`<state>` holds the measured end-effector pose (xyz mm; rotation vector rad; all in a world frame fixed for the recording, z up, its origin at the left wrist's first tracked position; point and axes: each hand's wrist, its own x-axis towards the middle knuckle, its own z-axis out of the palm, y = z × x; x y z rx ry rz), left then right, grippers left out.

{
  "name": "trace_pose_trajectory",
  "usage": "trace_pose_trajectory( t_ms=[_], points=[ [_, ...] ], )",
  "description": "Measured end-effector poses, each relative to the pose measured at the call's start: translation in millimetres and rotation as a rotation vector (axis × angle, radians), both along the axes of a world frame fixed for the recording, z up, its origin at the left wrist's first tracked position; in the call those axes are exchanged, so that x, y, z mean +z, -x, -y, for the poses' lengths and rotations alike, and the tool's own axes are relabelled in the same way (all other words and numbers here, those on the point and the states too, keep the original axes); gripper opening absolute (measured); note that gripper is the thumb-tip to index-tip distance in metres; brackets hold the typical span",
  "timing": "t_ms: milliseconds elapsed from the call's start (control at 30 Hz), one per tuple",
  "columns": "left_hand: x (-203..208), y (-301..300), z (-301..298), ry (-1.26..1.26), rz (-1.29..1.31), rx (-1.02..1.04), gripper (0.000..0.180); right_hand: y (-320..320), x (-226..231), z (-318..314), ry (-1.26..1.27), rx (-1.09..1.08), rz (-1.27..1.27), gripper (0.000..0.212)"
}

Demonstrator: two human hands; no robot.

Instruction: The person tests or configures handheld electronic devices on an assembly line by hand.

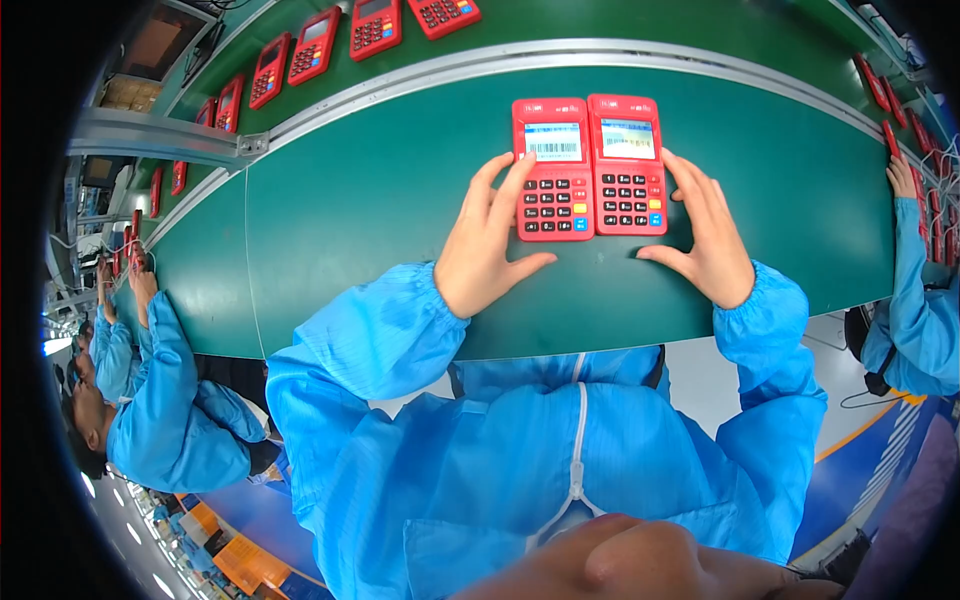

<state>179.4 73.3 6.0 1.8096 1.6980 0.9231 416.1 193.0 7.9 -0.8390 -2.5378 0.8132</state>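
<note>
Left red payment terminal (555, 171) and right red payment terminal (629, 168): laid face-up, closely side by side, on green tabletop (350, 230), screen ends far. Fitted with lit screens (552, 142) displaying barcodes, black number keys (545, 205) nearer, and red, yellow and blue keys (580, 208) at right.

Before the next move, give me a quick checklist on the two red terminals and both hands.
1. Left terminal screen lit: ok, barcode showing.
2. Right terminal screen lit: ok.
3. Terminals side by side on the green table, keypads toward the person: ok.
4. Left hand at the left terminal's left edge: ok, thumb spread away.
5. Right hand touching the right terminal: cannot tell, fingers by its right edge.
6. Screens matching: cannot tell, detail too small.
</note>
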Motion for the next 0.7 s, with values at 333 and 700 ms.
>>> trace_pose_trajectory(
  t_ms=[333, 700],
  points=[
    [-4.4, 0.9, 4.1, -0.522, -0.593, -0.177, 0.035, -25.6, -1.6, 9.3, -0.395, 0.065, -0.042, 0.035],
    [-4.4, 6.6, -0.4, -0.423, -0.603, -0.201, 0.038, -18.5, -2.4, 10.4, -0.398, 0.076, 0.088, 0.033]
  ],
)
